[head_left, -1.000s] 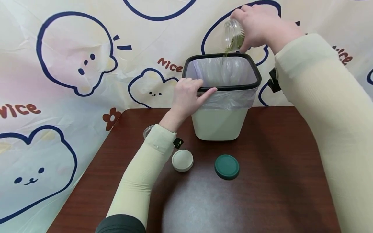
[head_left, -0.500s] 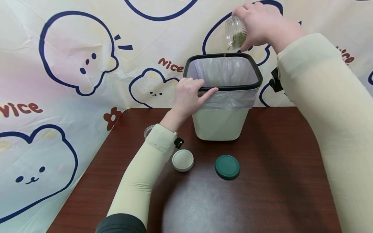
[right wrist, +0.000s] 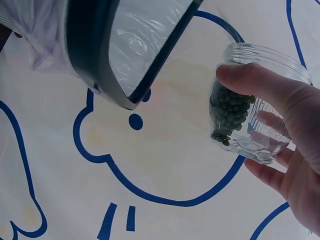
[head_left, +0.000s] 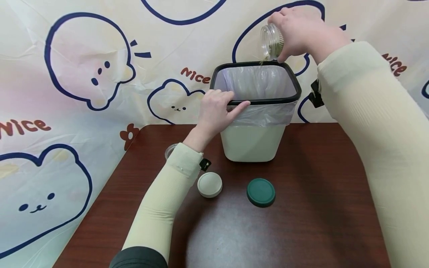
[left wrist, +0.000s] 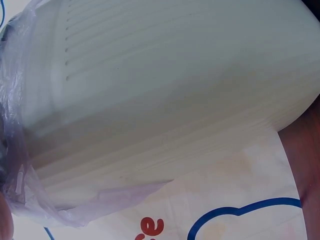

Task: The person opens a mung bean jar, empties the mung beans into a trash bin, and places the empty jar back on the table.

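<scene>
My right hand [head_left: 298, 31] grips a small clear glass jar [head_left: 269, 41] tilted above the far rim of a pale green trash bin [head_left: 253, 143]. Small green beans [right wrist: 231, 109] lie along one side inside the jar, seen closely in the right wrist view. A thin trickle of them falls from its mouth toward the bin. My left hand [head_left: 216, 111] holds the bin's black rim at the near left corner, its thumb laid along the front edge. A clear plastic liner [head_left: 264, 113] is folded out over the rim. The bin's floor is hidden.
On the brown table [head_left: 301, 223] lie a white round lid [head_left: 209, 184] and a dark green round lid [head_left: 261, 192], both in front of the bin. Part of a clear glass item [head_left: 169, 149] shows behind the left sleeve. A cartoon-printed cloth [head_left: 167, 48] hangs behind.
The green trickle has thinned and fewer beans show in the jar. The right hand rose a little with the jar, then dipped again. The left hand stays on the rim.
</scene>
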A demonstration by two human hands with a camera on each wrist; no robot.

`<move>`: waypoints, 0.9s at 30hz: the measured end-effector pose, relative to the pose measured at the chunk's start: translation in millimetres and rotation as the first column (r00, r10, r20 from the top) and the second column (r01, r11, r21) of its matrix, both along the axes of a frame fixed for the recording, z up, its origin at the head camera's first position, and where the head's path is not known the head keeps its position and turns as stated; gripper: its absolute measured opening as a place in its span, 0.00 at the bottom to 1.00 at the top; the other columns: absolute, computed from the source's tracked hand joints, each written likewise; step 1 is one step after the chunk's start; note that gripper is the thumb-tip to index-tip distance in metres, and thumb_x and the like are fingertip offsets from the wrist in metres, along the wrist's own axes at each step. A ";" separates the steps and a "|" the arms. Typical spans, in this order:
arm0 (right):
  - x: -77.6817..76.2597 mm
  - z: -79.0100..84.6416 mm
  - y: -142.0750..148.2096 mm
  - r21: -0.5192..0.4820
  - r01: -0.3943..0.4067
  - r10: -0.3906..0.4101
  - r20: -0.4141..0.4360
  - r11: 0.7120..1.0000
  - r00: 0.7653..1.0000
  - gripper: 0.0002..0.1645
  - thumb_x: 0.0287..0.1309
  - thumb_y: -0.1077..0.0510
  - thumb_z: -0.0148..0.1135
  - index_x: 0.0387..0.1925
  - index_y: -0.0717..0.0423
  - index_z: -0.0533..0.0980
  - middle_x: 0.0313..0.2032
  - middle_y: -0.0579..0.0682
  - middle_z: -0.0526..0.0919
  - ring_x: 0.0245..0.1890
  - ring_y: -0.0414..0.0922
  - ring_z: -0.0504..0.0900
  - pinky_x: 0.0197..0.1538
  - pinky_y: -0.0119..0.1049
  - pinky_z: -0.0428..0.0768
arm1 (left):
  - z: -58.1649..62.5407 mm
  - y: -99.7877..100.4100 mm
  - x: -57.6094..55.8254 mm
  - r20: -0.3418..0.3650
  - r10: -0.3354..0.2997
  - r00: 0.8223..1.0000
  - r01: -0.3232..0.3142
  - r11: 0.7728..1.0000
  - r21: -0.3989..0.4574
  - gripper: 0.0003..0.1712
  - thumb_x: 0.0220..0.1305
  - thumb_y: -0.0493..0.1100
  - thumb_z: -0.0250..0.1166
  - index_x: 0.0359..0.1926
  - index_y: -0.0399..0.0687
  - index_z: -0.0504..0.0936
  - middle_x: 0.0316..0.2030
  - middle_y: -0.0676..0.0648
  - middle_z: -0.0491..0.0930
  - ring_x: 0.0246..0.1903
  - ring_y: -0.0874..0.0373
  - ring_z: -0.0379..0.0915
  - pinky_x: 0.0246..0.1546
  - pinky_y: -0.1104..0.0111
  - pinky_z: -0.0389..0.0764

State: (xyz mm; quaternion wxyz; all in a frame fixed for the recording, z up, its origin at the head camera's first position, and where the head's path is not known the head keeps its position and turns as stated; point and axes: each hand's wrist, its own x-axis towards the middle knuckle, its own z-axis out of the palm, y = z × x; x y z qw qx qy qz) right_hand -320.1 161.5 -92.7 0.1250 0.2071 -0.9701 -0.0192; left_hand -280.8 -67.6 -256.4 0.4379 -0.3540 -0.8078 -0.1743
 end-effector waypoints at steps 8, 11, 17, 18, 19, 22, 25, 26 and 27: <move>0.1 5.3 -1.5 -0.003 0.009 -0.010 -0.041 1.000 0.999 0.57 0.44 0.63 0.74 0.71 0.64 0.52 0.65 0.71 0.58 0.62 0.68 0.56 0.61 0.66 0.60 | 0.3 -1.1 0.7 0.000 0.001 1.000 -0.001 1.000 0.000 0.29 0.61 0.58 0.66 0.15 0.45 0.66 0.12 0.50 0.63 0.16 0.53 0.60 0.25 0.61 0.65; 0.4 5.4 -3.7 0.020 0.014 -0.014 -0.033 1.000 0.999 0.57 0.44 0.62 0.74 0.71 0.64 0.52 0.65 0.72 0.58 0.62 0.69 0.57 0.60 0.66 0.60 | 0.4 -1.8 0.4 -0.008 -0.003 1.000 0.004 1.000 0.007 0.30 0.61 0.58 0.67 0.15 0.45 0.66 0.12 0.51 0.63 0.16 0.54 0.60 0.25 0.61 0.65; 0.5 1.3 -3.1 0.032 0.006 -0.005 -0.017 0.999 1.000 0.57 0.43 0.62 0.74 0.71 0.66 0.52 0.63 0.73 0.60 0.61 0.69 0.58 0.61 0.66 0.60 | -0.4 -2.3 0.2 -0.013 0.002 1.000 -0.002 1.000 0.007 0.30 0.60 0.58 0.67 0.15 0.45 0.65 0.12 0.51 0.62 0.16 0.54 0.59 0.25 0.62 0.65; 0.3 1.2 -2.5 0.024 0.004 -0.004 -0.020 1.000 1.000 0.57 0.43 0.63 0.74 0.71 0.66 0.52 0.64 0.72 0.59 0.62 0.69 0.57 0.61 0.66 0.60 | -0.6 -2.2 0.3 -0.011 0.004 1.000 -0.004 1.000 0.005 0.30 0.60 0.58 0.67 0.15 0.45 0.65 0.12 0.51 0.62 0.16 0.54 0.59 0.25 0.62 0.65; 0.3 1.6 -2.2 0.018 0.005 -0.004 -0.027 1.000 1.000 0.57 0.43 0.63 0.74 0.71 0.65 0.52 0.64 0.72 0.59 0.62 0.69 0.56 0.61 0.66 0.59 | -0.6 -2.3 0.5 -0.007 0.006 1.000 -0.006 1.000 0.002 0.30 0.61 0.58 0.67 0.15 0.45 0.65 0.12 0.51 0.62 0.16 0.54 0.59 0.25 0.62 0.65; 0.7 3.8 -2.2 -0.011 -0.001 0.000 -0.049 1.000 0.999 0.56 0.44 0.63 0.73 0.71 0.64 0.51 0.66 0.70 0.57 0.65 0.68 0.54 0.62 0.66 0.58 | -0.5 -2.7 1.2 -0.005 0.002 1.000 -0.002 1.000 0.001 0.30 0.61 0.58 0.67 0.15 0.45 0.65 0.12 0.51 0.62 0.16 0.54 0.59 0.25 0.62 0.65; 1.2 5.0 -3.2 -0.005 -0.002 0.002 -0.044 1.000 0.999 0.57 0.44 0.64 0.73 0.71 0.64 0.51 0.66 0.70 0.57 0.65 0.69 0.54 0.62 0.66 0.59 | 0.1 -2.4 1.1 -0.011 -0.004 1.000 0.004 1.000 0.004 0.30 0.61 0.58 0.67 0.15 0.45 0.65 0.12 0.51 0.62 0.16 0.54 0.59 0.25 0.62 0.65; 1.2 4.6 -3.5 -0.002 -0.004 0.004 -0.035 1.000 0.999 0.57 0.44 0.64 0.74 0.72 0.64 0.51 0.66 0.71 0.57 0.65 0.69 0.54 0.62 0.66 0.59 | 0.3 -2.4 1.0 -0.012 -0.005 1.000 0.005 1.000 0.006 0.30 0.61 0.58 0.67 0.15 0.45 0.65 0.12 0.51 0.61 0.16 0.54 0.59 0.25 0.62 0.65; 1.3 3.9 -3.9 0.003 -0.007 0.007 -0.022 1.000 1.000 0.57 0.43 0.65 0.74 0.71 0.64 0.51 0.66 0.71 0.57 0.64 0.69 0.54 0.61 0.66 0.59 | 0.4 -2.3 0.9 -0.013 -0.006 1.000 0.006 1.000 0.007 0.30 0.60 0.58 0.67 0.15 0.45 0.65 0.12 0.51 0.61 0.16 0.54 0.59 0.25 0.62 0.65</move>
